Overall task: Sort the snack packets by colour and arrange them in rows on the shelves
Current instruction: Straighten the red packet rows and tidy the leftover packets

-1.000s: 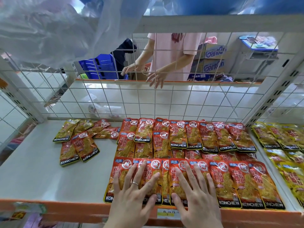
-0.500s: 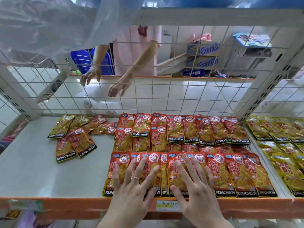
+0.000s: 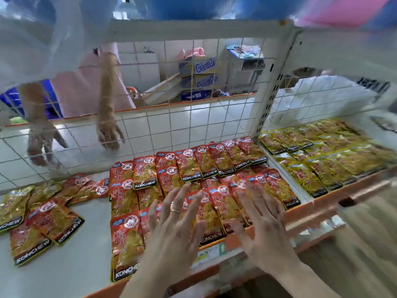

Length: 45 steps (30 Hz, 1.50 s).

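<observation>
We see both hands spread flat over the front row of red snack packets [image 3: 126,239] on the white shelf [image 3: 64,265]. The left hand [image 3: 174,229], with a ring [image 3: 176,210] on one finger, is released, its fingers straight and fanned, grasping nothing. The right hand [image 3: 262,229] is released the same way just beside it. We cannot tell whether the palms press the packets or hang just above them.

Behind that row, more red packets [image 3: 189,166] lie overlapping in rows up to the wire mesh [image 3: 171,125]. A loose pile of red and yellow packets [image 3: 43,214] lies apart at the left. In the next bay to the right, yellow packets [image 3: 322,160] lie in rows.

Beyond the mesh we see another person's hand [image 3: 108,134] reaching down and stacked cardboard boxes [image 3: 204,74].
</observation>
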Each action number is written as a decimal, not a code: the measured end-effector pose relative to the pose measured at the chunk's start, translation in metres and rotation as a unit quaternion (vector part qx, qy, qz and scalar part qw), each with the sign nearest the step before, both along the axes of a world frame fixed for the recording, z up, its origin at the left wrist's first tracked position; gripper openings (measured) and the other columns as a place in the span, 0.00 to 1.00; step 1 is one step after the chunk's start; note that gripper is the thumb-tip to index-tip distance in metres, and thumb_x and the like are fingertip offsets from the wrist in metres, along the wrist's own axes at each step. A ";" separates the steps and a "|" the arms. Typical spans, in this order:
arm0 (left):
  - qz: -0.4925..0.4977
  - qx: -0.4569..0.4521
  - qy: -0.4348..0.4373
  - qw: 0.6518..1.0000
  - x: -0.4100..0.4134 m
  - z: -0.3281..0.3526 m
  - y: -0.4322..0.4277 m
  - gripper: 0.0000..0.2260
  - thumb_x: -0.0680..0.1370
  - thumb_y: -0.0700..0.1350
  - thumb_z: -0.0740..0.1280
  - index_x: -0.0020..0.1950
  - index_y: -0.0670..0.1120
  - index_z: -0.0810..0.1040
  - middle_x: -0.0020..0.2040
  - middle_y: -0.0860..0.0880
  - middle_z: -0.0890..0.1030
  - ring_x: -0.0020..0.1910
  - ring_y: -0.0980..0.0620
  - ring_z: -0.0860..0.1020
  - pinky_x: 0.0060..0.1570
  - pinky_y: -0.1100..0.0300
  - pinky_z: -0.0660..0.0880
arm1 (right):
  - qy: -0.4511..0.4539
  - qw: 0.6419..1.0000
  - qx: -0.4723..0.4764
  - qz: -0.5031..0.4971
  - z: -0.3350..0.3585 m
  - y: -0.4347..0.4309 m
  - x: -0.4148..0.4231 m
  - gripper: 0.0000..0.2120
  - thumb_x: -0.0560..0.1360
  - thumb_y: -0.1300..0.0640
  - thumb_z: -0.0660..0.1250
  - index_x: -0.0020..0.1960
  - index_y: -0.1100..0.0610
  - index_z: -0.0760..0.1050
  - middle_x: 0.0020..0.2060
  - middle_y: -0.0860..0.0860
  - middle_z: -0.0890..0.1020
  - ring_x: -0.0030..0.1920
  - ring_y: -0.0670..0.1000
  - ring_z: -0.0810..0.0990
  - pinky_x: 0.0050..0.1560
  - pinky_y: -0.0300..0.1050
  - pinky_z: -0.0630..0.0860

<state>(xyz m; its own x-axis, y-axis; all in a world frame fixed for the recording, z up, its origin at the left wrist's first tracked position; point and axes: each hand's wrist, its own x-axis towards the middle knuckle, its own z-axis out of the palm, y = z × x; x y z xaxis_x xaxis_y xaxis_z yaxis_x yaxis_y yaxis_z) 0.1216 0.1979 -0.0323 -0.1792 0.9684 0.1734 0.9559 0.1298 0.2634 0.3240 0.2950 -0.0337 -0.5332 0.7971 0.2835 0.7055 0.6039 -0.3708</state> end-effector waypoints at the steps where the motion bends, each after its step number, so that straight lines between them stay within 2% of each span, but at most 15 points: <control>1: -0.020 0.010 -0.006 1.000 0.003 0.004 0.004 0.26 0.82 0.63 0.48 0.80 0.59 0.54 0.81 0.53 0.54 0.79 0.51 0.51 0.74 0.42 0.45 | 0.003 1.000 -0.002 -0.020 0.006 -0.002 0.007 0.31 0.78 0.30 0.48 0.78 0.35 0.46 0.80 0.40 0.47 0.79 0.43 0.40 0.77 0.58 0.41; 4: -0.085 0.036 -0.029 0.995 0.014 0.015 0.019 0.26 0.83 0.63 0.47 0.81 0.61 0.50 0.82 0.56 0.48 0.80 0.53 0.46 0.77 0.43 0.44 | 0.003 0.996 0.015 -0.085 0.022 -0.007 0.033 0.33 0.77 0.30 0.48 0.79 0.41 0.55 0.80 0.40 0.50 0.79 0.43 0.43 0.76 0.57 0.42; 6: -0.121 0.049 -0.029 0.991 0.025 0.019 0.030 0.25 0.83 0.62 0.49 0.81 0.59 0.54 0.81 0.54 0.53 0.80 0.50 0.51 0.76 0.40 0.50 | 0.008 0.992 0.037 -0.124 0.030 -0.012 0.053 0.33 0.78 0.30 0.47 0.78 0.43 0.58 0.79 0.39 0.51 0.79 0.43 0.46 0.76 0.54 0.42; 9: -0.156 0.058 -0.037 0.985 0.044 0.025 0.044 0.25 0.83 0.62 0.50 0.80 0.58 0.57 0.80 0.52 0.58 0.78 0.49 0.55 0.74 0.40 0.54 | 0.022 0.985 0.036 -0.167 0.039 -0.017 0.080 0.32 0.77 0.30 0.47 0.78 0.40 0.56 0.79 0.35 0.48 0.79 0.42 0.45 0.76 0.56 0.42; 13: -0.172 0.070 -0.033 0.982 0.077 0.033 0.054 0.25 0.82 0.62 0.50 0.79 0.58 0.59 0.81 0.53 0.57 0.78 0.47 0.57 0.72 0.36 0.60 | 0.036 0.980 0.051 -0.188 0.044 -0.014 0.114 0.33 0.77 0.29 0.47 0.78 0.42 0.58 0.78 0.34 0.49 0.79 0.45 0.50 0.74 0.65 0.53; 17: -0.188 0.089 -0.024 0.978 0.116 0.036 0.064 0.25 0.82 0.60 0.55 0.79 0.57 0.60 0.80 0.51 0.59 0.77 0.45 0.60 0.71 0.37 0.61 | 0.037 0.983 0.037 -0.178 0.041 0.002 0.150 0.32 0.78 0.30 0.47 0.78 0.41 0.55 0.78 0.34 0.47 0.79 0.43 0.47 0.74 0.66 0.52; 20: -0.185 0.098 -0.018 0.978 0.153 0.040 0.081 0.25 0.82 0.60 0.55 0.79 0.56 0.62 0.80 0.50 0.60 0.77 0.44 0.62 0.69 0.35 0.64 | 0.053 0.982 0.052 -0.174 0.041 0.021 0.185 0.30 0.78 0.31 0.49 0.77 0.41 0.59 0.78 0.36 0.53 0.79 0.44 0.51 0.72 0.67 0.56; 26: -0.185 0.119 -0.011 0.976 0.263 0.051 0.122 0.25 0.81 0.61 0.55 0.77 0.55 0.65 0.78 0.47 0.65 0.75 0.42 0.64 0.67 0.35 0.67 | 0.067 0.976 0.109 -0.178 0.057 0.057 0.289 0.30 0.79 0.33 0.50 0.75 0.45 0.67 0.76 0.42 0.63 0.76 0.44 0.59 0.71 0.56 0.58; 31: -0.188 0.132 -0.012 0.973 0.348 0.058 0.149 0.26 0.80 0.61 0.55 0.77 0.55 0.66 0.78 0.48 0.66 0.74 0.43 0.64 0.67 0.36 0.66 | 0.083 0.968 0.117 -0.208 0.064 0.075 0.375 0.28 0.78 0.34 0.54 0.71 0.46 0.70 0.75 0.43 0.67 0.75 0.47 0.63 0.69 0.59 0.62; 34: -0.184 0.137 -0.021 0.973 0.380 0.065 0.160 0.26 0.79 0.61 0.56 0.78 0.57 0.63 0.79 0.51 0.62 0.75 0.44 0.63 0.68 0.38 0.64 | 0.065 0.967 0.102 -0.225 0.066 0.081 0.409 0.31 0.78 0.30 0.48 0.72 0.45 0.70 0.75 0.44 0.66 0.75 0.48 0.63 0.69 0.59 0.61; 37: -0.190 0.139 -0.022 0.972 0.402 0.070 0.171 0.26 0.80 0.63 0.53 0.78 0.60 0.59 0.79 0.52 0.61 0.76 0.45 0.60 0.69 0.38 0.63 | 0.062 0.969 0.070 -0.229 0.068 0.091 0.429 0.31 0.77 0.30 0.50 0.73 0.44 0.68 0.76 0.42 0.64 0.76 0.45 0.57 0.70 0.60 0.58; 42: -0.203 0.122 -0.023 0.971 0.426 0.067 0.197 0.27 0.80 0.64 0.52 0.78 0.59 0.62 0.80 0.52 0.60 0.77 0.45 0.59 0.71 0.38 0.61 | 0.053 0.970 0.041 -0.234 0.070 0.108 0.445 0.31 0.76 0.31 0.48 0.74 0.42 0.65 0.77 0.41 0.61 0.77 0.44 0.55 0.72 0.61 0.56; 45: -0.213 0.119 -0.022 0.970 0.439 0.063 0.220 0.27 0.80 0.64 0.51 0.78 0.58 0.62 0.80 0.54 0.58 0.78 0.47 0.57 0.72 0.39 0.60 | 0.046 0.970 0.029 -0.238 0.069 0.124 0.456 0.32 0.76 0.30 0.47 0.75 0.40 0.63 0.78 0.39 0.58 0.78 0.42 0.51 0.74 0.58 0.51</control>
